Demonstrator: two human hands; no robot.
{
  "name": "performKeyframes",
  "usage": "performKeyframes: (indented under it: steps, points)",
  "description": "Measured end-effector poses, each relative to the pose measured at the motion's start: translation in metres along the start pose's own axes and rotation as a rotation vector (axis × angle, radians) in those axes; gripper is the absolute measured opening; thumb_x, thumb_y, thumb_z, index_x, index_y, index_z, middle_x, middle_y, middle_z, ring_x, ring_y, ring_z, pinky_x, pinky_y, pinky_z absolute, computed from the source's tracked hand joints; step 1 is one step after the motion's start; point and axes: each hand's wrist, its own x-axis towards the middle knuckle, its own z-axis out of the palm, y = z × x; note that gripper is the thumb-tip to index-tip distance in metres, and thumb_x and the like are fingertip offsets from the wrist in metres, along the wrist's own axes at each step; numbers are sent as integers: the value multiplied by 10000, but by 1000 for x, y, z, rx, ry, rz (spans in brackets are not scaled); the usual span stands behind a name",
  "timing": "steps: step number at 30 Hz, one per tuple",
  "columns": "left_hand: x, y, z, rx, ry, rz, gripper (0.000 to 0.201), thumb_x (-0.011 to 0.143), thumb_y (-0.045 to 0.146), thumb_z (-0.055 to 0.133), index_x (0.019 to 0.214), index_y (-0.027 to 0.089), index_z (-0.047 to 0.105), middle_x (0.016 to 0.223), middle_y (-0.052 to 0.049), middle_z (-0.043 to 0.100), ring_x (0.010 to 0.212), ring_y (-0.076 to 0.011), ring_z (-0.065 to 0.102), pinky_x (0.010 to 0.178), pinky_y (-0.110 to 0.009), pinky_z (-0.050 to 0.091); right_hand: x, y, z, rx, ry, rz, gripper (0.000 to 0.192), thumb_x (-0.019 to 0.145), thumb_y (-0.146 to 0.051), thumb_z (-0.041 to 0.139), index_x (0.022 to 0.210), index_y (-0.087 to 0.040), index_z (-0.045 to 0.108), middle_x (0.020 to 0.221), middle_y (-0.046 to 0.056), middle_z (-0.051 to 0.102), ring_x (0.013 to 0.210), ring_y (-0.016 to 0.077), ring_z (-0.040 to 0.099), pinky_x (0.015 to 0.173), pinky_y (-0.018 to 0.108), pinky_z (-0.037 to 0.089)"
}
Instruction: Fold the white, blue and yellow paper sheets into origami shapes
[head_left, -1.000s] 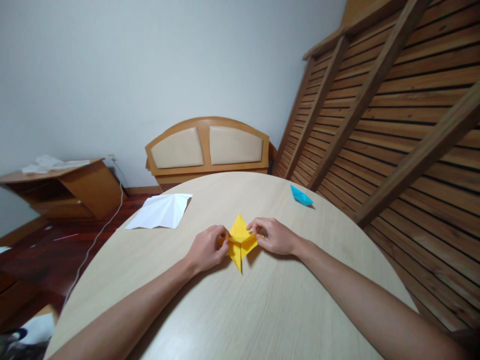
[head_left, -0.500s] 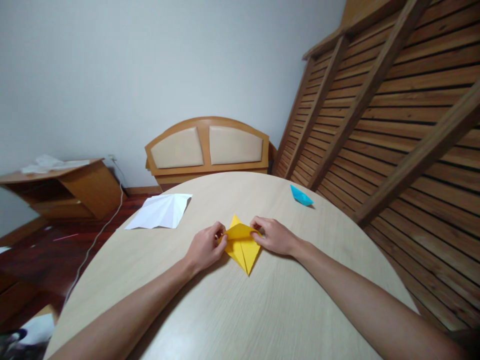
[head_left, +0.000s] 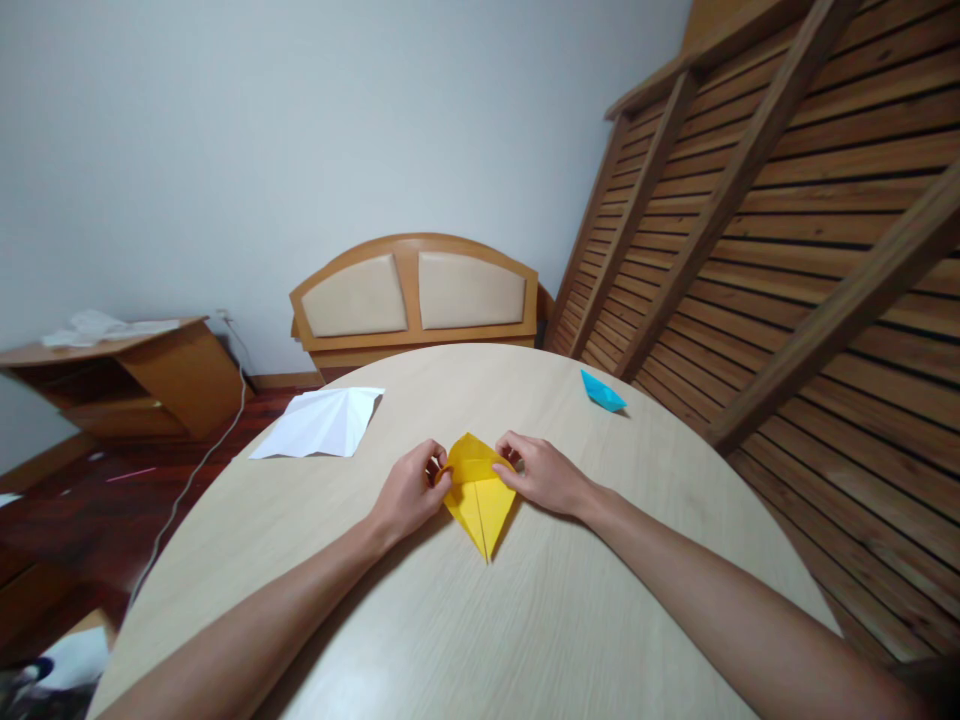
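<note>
- Yellow folded paper (head_left: 478, 495) lies on the pale wooden round table (head_left: 525, 620), near the middle, with its long point aimed back toward the person and a crease running down its centre.
- At the paper's left upper corner, the left hand (head_left: 409, 492) has its fingertips pinched shut on the edge, thumb curled in against the fold.
- On the other side, the right hand (head_left: 544, 472) grips the paper's right upper corner, fingers closed over the top flap and pressing it down.
- Both forearms stretch across the tabletop from the near edge, and the two hands sit just beside each other with the paper between them.
- Further back on the left, a creased white sheet (head_left: 321, 422) rests flat at the table's rim, well apart from the hands.
- Off to the right, a small blue folded paper (head_left: 602, 392) sits near the far edge.
- Behind the table stands a padded wooden headboard (head_left: 416, 295), and a slatted wooden frame (head_left: 787, 200) leans against the wall on the right.
- A low wooden cabinet (head_left: 112, 375) stands on the left.
</note>
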Motion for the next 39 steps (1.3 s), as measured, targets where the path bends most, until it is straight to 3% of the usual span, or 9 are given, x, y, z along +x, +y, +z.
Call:
performKeyframes:
  steps: [9,21,30,39]
  points:
    - [0,0,1,-12,-34,-2,65,795,160,526,838,199,500,713,19,584,595,-130,555,574,-241,433,0,1,4,-7,-4,32,100,858,-211,594,918,-215,514,771,-24,616,664,134,567,622,247,396]
    - [-3,7,-3,-14,-98,46,177,942,350,519,942,183,577,822,-25,648,627,-134,584,600,-255,477,0,0,5,15,-6,41,112,858,-219,594,913,-227,497,756,-36,613,651,131,570,614,244,387]
    - [-3,10,-4,14,-110,73,211,970,310,452,953,187,623,866,-34,671,654,-134,598,619,-251,473,0,-2,4,5,7,49,121,861,-237,603,938,-226,511,774,-23,635,668,143,590,633,253,399]
    - [-3,7,-2,44,-108,52,134,918,271,533,938,198,643,791,-13,675,617,-130,606,601,-236,477,-1,-5,4,57,8,29,114,889,-293,609,928,-221,530,797,-16,646,705,147,612,656,256,420]
